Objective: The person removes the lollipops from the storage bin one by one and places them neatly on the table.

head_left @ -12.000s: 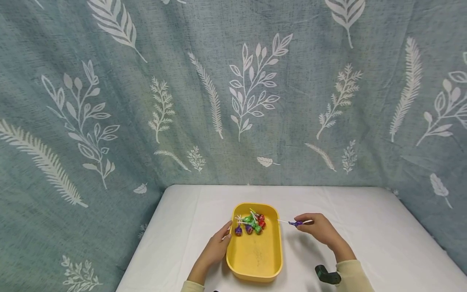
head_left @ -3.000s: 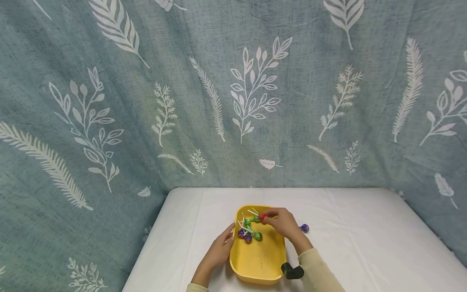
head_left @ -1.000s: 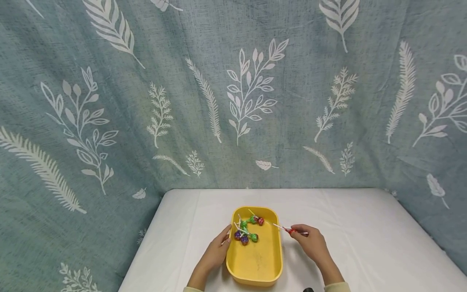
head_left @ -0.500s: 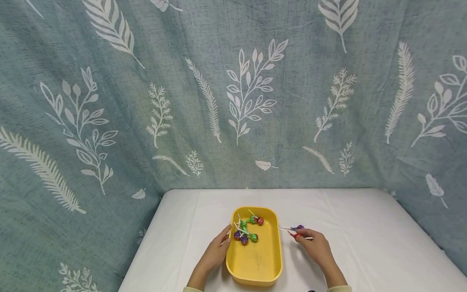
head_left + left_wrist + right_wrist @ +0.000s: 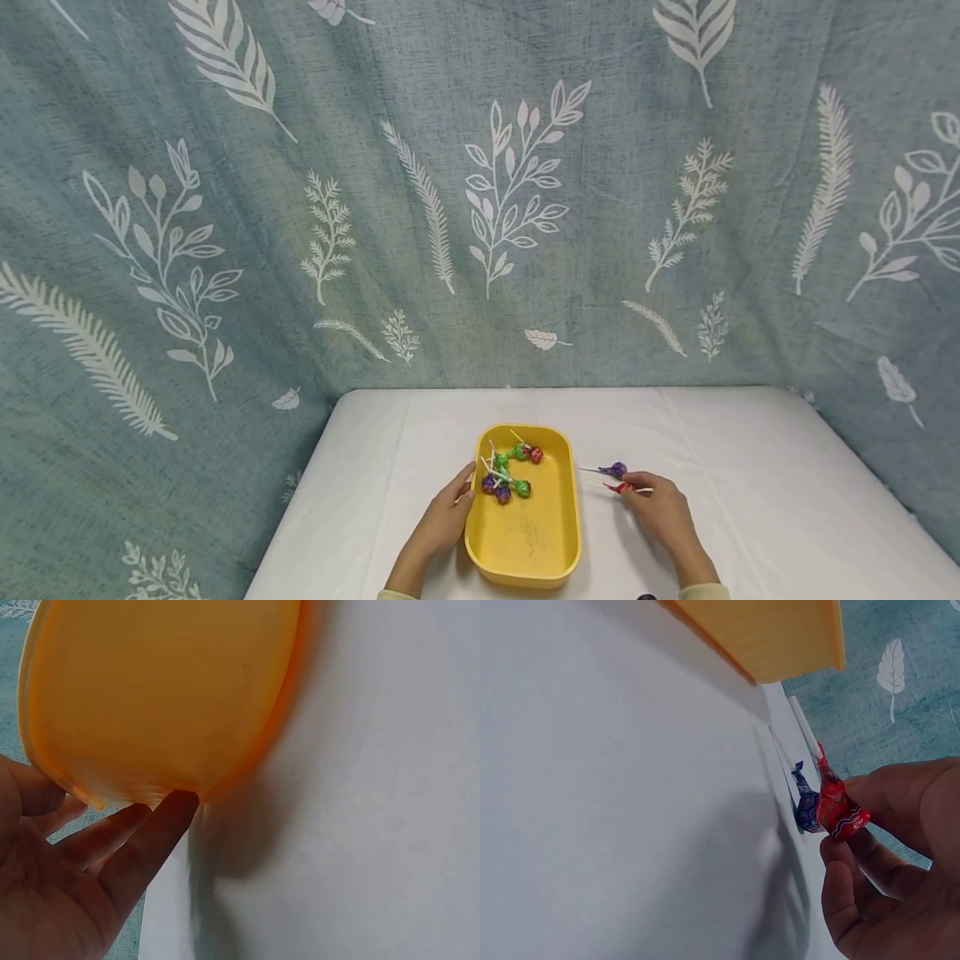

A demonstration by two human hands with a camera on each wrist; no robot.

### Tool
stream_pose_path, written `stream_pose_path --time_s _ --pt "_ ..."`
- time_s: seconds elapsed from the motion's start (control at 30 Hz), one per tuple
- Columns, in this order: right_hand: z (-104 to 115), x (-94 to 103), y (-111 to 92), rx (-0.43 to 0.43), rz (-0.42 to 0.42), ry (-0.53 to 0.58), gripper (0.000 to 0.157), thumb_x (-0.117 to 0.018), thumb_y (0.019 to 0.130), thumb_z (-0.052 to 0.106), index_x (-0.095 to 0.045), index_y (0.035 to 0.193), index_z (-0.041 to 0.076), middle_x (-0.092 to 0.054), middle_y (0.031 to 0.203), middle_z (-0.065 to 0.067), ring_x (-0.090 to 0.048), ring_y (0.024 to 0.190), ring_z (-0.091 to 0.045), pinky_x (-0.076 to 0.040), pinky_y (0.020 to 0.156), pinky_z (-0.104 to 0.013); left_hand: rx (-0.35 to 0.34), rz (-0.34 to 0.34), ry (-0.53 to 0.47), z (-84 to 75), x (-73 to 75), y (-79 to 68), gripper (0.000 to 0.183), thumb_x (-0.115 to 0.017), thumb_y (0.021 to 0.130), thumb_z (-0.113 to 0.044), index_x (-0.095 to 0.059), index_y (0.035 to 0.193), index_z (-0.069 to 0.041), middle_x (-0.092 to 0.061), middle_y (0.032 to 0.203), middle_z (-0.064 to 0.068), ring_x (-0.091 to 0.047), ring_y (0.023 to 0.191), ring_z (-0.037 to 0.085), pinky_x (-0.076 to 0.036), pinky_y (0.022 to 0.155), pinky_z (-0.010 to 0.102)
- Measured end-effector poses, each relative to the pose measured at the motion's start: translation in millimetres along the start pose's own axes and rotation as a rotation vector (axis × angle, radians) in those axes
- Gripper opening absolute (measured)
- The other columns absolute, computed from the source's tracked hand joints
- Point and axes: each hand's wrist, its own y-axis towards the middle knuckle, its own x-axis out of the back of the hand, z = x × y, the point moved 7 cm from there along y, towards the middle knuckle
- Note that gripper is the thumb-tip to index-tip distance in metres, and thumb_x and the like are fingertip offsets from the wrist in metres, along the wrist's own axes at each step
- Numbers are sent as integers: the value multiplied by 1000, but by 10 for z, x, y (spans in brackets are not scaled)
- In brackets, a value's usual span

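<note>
My right hand [image 5: 663, 510] pinches a red-wrapped lollipop [image 5: 840, 813] by its candy end, low over the white table right of the yellow tray [image 5: 525, 542]. Its white stick points toward the tray. Just beyond it lies a purple-wrapped lollipop [image 5: 618, 470] on the table, stick also toward the tray. My left hand [image 5: 442, 512] rests against the tray's left side, and straight fingers [image 5: 154, 844] touch its outer wall near the rim. Inside the tray, green lollipops [image 5: 522, 489], purple lollipops [image 5: 502, 494] and a red lollipop [image 5: 536, 455] sit toward the far end.
A white cloth covers the table [image 5: 750, 500]. Behind and around its far side hangs a blue-green curtain [image 5: 600, 250] with white leaf prints. The tray's raised wall stands between the lollipops inside and those on the right.
The purple lollipop held earlier now lies on the table. My right hand has taken a red lollipop out of the tray and moved it rightward beside the purple one. The left hand stays put.
</note>
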Motion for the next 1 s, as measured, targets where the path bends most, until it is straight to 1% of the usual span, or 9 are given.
stream_pose_path --time_s 0.2,0.3,0.43,0.67,0.8,1.0 --pt "-54 -57 53 -45 15 -9 27 -73 87 10 -73 111 -3 -73 103 -17 -71 91 -33 -54 83 -53 -7 12 -6 -3 -2 0 49 -46 108 -14 -40 156 -10 -52 143 29 -52 130 46 -42 107 61" --pt "-70 -82 76 -57 13 -10 27 -73 86 10 -73 110 -4 -73 101 -17 -71 90 -33 -54 82 -53 -9 15 -5 -2 -1 0 49 -47 108 -14 -40 157 -10 -52 143 29 -53 129 45 -43 107 60" --pt "-90 -111 93 -58 14 -13 27 -73 86 9 -73 110 -4 -73 98 -16 -70 89 -32 -53 83 -54 1 13 -4 9 -5 5 50 -47 108 -15 -40 157 -11 -52 144 29 -52 130 45 -42 107 61" --pt "-124 -140 97 -47 12 -12 26 -71 87 9 -72 110 -3 -74 98 -16 -70 91 -34 -52 85 -56 20 13 -1 1 -4 -4 50 -48 108 -18 -40 157 -13 -50 146 29 -48 134 46 -38 109 63" --pt "-116 -138 97 -31 4 -20 25 -72 86 10 -73 109 -2 -74 100 -16 -70 92 -34 -53 85 -55 20 11 2 -7 -1 -10 49 -47 108 -17 -41 157 -14 -49 147 29 -47 135 47 -37 110 64" --pt "-116 -131 77 -35 5 -21 28 -72 86 11 -72 111 -1 -73 104 -17 -69 95 -35 -53 86 -55 33 6 0 -5 -2 -12 49 -47 108 -18 -40 157 -15 -49 147 28 -47 135 47 -37 109 64"
